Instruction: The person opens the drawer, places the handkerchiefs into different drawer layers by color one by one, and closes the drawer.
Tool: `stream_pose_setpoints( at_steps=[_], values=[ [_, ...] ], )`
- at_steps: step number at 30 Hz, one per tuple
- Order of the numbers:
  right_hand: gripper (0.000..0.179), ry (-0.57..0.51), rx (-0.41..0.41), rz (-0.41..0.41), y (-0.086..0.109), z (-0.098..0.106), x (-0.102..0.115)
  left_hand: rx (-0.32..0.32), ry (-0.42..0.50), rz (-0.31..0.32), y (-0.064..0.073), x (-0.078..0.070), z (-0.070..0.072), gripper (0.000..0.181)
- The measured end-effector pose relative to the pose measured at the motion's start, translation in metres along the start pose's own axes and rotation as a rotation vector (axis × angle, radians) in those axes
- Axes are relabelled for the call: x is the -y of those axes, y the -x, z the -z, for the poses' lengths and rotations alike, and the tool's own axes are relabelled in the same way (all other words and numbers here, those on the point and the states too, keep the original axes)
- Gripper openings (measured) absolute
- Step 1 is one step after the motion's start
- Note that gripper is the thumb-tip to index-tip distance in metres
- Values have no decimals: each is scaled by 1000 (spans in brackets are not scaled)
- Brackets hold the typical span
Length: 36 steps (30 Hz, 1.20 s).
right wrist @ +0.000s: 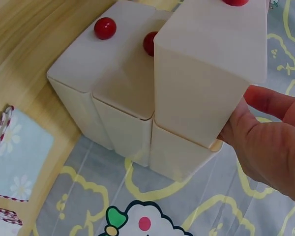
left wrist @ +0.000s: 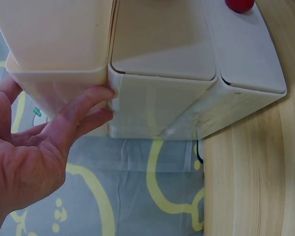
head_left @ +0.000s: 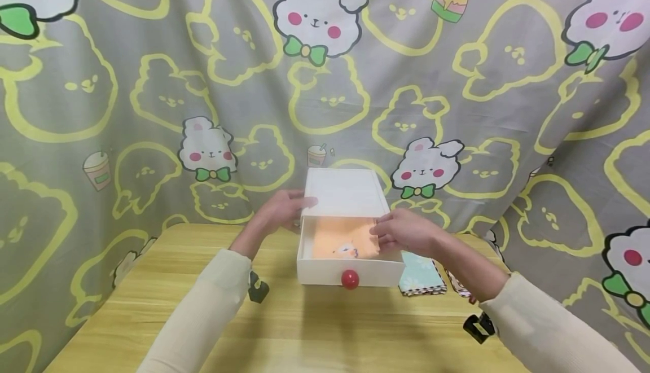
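Observation:
A white three-drawer unit point(head_left: 345, 189) stands on the table, its top drawer point(head_left: 325, 274) pulled out towards me by its red round knob side. Inside that drawer lies an orange folded cloth point(head_left: 335, 237) with a small printed figure. My left hand point(head_left: 279, 210) is at the unit's left side, thumb over the top; its fairly straight fingers point(left wrist: 88, 105) touch the side wall in the left wrist view. Over the drawer's right edge reaches my right hand point(head_left: 406, 231), fingertips beside the cloth; the drawer point(right wrist: 201, 88) hides them in the right wrist view, so their hold is unclear.
A pale blue folded cloth point(head_left: 421, 274) with daisies and checked trim lies right of the unit, another folded cloth point(right wrist: 5, 223) beside it. The lower drawers with red knobs point(right wrist: 105, 28) are pushed in. A patterned grey curtain point(head_left: 325, 79) hangs close behind the wooden table point(head_left: 284, 328).

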State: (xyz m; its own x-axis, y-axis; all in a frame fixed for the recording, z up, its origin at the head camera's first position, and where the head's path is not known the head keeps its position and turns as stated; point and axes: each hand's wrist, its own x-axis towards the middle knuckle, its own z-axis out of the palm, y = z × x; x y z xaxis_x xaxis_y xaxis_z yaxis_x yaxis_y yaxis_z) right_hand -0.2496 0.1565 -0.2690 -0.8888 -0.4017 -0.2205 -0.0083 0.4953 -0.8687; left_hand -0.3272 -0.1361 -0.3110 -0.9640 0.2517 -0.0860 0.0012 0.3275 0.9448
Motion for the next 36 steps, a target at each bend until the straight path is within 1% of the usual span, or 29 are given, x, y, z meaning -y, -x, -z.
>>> stream_pose_setpoints(
  at_steps=[4,8,11,14,16,20,24,27,31,36],
  values=[
    [43,-68,51,-6,2,1,1,3,5,-2,0,0,0,76],
    [49,-131,97,14,4,2,2,-2,2,4,0,-1,-1,75],
    [55,-142,113,17,8,3,3,-4,-2,5,0,-1,-1,76],
    [58,-123,103,20,13,6,6,-2,-1,0,1,-1,-1,76],
    [59,-96,99,37,17,9,8,-2,-2,-5,1,-2,-1,76],
    [60,-73,74,71,22,14,11,-4,-6,-9,2,-1,-1,75],
    [61,-89,9,89,27,12,13,-9,-7,-1,2,-1,-1,74],
    [56,-95,-23,119,32,6,15,-12,-8,5,2,-1,-1,74],
    [48,-145,7,161,40,-4,17,-13,-3,8,2,0,-1,75],
    [46,-244,100,174,49,-12,16,-11,-2,4,1,0,-1,76]
  ],
)
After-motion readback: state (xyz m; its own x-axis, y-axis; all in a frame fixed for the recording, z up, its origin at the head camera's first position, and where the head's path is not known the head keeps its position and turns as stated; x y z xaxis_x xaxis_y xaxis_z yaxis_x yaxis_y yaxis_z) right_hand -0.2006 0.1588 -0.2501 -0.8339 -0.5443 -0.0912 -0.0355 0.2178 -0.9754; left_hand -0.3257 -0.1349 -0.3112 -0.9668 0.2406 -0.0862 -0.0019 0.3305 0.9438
